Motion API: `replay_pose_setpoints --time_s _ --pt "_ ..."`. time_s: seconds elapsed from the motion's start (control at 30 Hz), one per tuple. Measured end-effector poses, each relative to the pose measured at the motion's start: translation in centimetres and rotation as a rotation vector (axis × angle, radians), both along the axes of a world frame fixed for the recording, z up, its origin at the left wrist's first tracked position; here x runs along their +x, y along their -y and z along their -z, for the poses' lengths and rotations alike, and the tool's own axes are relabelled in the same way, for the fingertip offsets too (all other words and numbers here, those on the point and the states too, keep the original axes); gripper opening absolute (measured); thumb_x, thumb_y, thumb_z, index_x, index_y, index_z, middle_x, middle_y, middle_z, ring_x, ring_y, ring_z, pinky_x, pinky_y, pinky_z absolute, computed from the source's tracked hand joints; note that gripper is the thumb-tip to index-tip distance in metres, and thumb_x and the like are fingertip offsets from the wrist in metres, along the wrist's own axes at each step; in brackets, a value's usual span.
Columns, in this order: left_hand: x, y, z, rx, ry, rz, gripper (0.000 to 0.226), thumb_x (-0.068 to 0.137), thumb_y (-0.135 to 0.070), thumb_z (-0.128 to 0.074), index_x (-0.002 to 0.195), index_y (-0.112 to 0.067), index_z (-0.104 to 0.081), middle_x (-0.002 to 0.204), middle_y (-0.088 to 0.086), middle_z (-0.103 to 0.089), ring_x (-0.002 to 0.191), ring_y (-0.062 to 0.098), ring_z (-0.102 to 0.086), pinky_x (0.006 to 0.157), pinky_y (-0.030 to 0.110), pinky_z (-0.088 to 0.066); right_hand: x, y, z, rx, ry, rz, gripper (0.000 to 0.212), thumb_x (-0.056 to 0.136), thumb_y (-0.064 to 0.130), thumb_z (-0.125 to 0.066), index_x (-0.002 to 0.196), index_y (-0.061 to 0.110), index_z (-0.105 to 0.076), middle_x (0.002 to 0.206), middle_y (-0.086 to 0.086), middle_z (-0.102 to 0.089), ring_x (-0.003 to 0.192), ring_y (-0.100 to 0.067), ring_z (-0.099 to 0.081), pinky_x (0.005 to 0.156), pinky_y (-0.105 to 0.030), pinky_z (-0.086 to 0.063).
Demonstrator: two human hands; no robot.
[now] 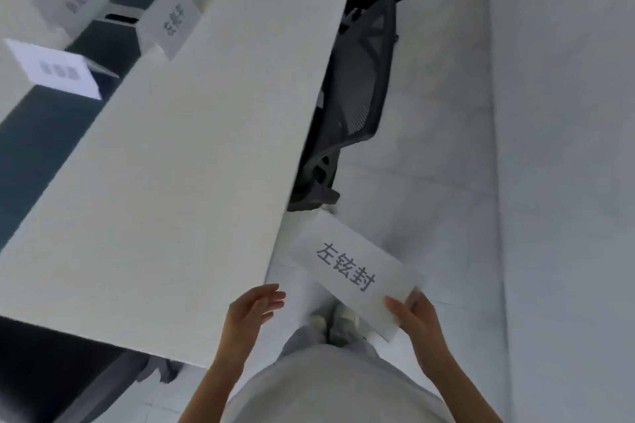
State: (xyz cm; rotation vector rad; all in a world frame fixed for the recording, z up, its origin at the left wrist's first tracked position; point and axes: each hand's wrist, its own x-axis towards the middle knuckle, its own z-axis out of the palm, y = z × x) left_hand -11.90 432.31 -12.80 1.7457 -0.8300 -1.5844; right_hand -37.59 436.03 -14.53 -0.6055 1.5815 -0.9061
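My right hand (417,319) pinches the near end of a white name card (354,271), thumb on its printed face, fingers behind. The card is held in the air above the floor (446,148), just beside the white table's (154,182) edge and clear of it. My left hand (254,309) is empty, fingers relaxed and nearly straight, near the card without touching it.

Right hand (417,323): fingertips hidden behind the card (354,271) it pinches. Card's corner just beside the thumb covers part of the shoes (335,319). Table cards (58,70) far beyond left hand (256,309) fingers: print blurred, unreadable. Forearms cut off at bottom edge.
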Motion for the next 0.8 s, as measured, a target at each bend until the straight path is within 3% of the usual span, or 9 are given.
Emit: replay_pose_setpoints --time_s 0.07,0.17,0.23,0.33,0.47,0.57,0.63,0.7,0.8 --pt "-2.5 1.3 0.2 -0.008 -0.005 0.134 0.032 0.09 0.0 -0.039 0.088 -0.016 -0.067 0.076 -0.007 -0.074 0.086 0.025 -0.066 0.074 0.028 -0.049 -1.8 -2.1 0.2 0.005 -0.014 0.125 0.075 0.048 0.051 -0.078 0.111 0.016 -0.059 0.108 -0.008 -0.07 0.101 -0.025 -0.065 0.088 -0.048 -0.053" --pt "-7.2 4.2 0.0 -0.04 0.007 0.348 0.032 0.091 -0.001 -0.039 0.089 -0.02 -0.065 0.072 -0.012 -0.074 0.085 0.021 -0.066 0.072 0.022 -0.05 -4.1 -4.8 0.4 0.003 -0.068 0.297 0.066 0.052 0.043 -0.072 0.11 0.014 -0.058 0.107 -0.007 -0.069 0.099 -0.024 -0.065 0.079 -0.038 -0.054" --pt "-10.6 6.1 -0.5 -0.069 0.005 0.473 0.033 0.091 -0.002 -0.038 0.089 -0.022 -0.064 0.073 -0.016 -0.074 0.085 0.018 -0.066 0.075 0.023 -0.05 -5.7 -6.2 0.8 0.02 -0.092 0.409 0.066 0.052 0.043 -0.071 0.108 0.012 -0.058 0.106 -0.008 -0.069 0.098 -0.024 -0.065 0.079 -0.04 -0.054" --pt "-15.9 9.2 -1.3 -0.146 -0.028 0.592 0.031 0.092 -0.004 -0.038 0.094 -0.022 -0.064 0.082 -0.011 -0.073 0.084 0.011 -0.068 0.076 0.02 -0.052 -8.6 -6.3 1.5 0.039 -0.114 0.53 0.064 0.051 0.048 -0.071 0.102 0.012 -0.059 0.104 -0.009 -0.069 0.098 -0.026 -0.065 0.088 -0.051 -0.052" --pt "-23.4 13.3 -1.3 -0.182 -0.052 0.672 0.027 0.093 -0.007 -0.038 0.105 -0.013 -0.062 0.095 -0.001 -0.07 0.083 0.007 -0.067 0.081 0.023 -0.052 -13.8 -3.0 2.4 0.03 -0.104 0.62 0.061 0.05 0.049 -0.07 0.1 0.015 -0.058 0.105 -0.008 -0.068 0.098 -0.026 -0.064 0.086 -0.047 -0.053" --pt "-28.7 16.3 -0.6 -0.185 -0.056 0.689 0.027 0.093 -0.008 -0.038 0.107 -0.012 -0.062 0.095 -0.001 -0.07 0.082 0.007 -0.067 0.079 0.022 -0.053 -19.5 1.6 2.7 0.002 -0.106 0.586 0.068 0.052 0.049 -0.071 0.108 0.014 -0.058 0.108 -0.007 -0.068 0.1 -0.024 -0.065 0.087 -0.045 -0.054" --pt "-31.8 18.5 -0.2 -0.179 -0.036 0.647 0.027 0.093 -0.009 -0.039 0.102 -0.016 -0.063 0.088 -0.007 -0.072 0.082 0.008 -0.068 0.077 0.02 -0.053 -24.3 6.1 2.4 -0.021 -0.123 0.532 0.061 0.054 0.044 -0.073 0.106 0.016 -0.057 0.107 -0.005 -0.067 0.1 -0.023 -0.064 0.085 -0.04 -0.054" --pt "-34.1 20.5 -0.2 -0.146 -0.016 0.55 0.027 0.093 -0.007 -0.04 0.097 -0.02 -0.064 0.087 -0.006 -0.073 0.086 0.015 -0.067 0.08 0.025 -0.053 -28.8 11.3 1.3 -0.065 -0.142 0.456 0.049 0.061 0.033 -0.073 0.105 0.018 -0.056 0.106 -0.003 -0.067 0.099 -0.019 -0.063 0.083 -0.035 -0.053" --pt "-36.8 23.2 -0.6 -0.077 -0.04 0.359 0.029 0.092 -0.003 -0.037 0.097 -0.013 -0.063 0.094 0.01 -0.068 0.091 0.03 -0.062 0.088 0.04 -0.047 -34.1 19.2 -1.1 -0.17 -0.158 0.34 0.036 0.073 0.02 -0.072 0.105 0.021 -0.055 0.099 0.009 -0.066 0.092 -0.006 -0.064 0.076 -0.022 -0.053"
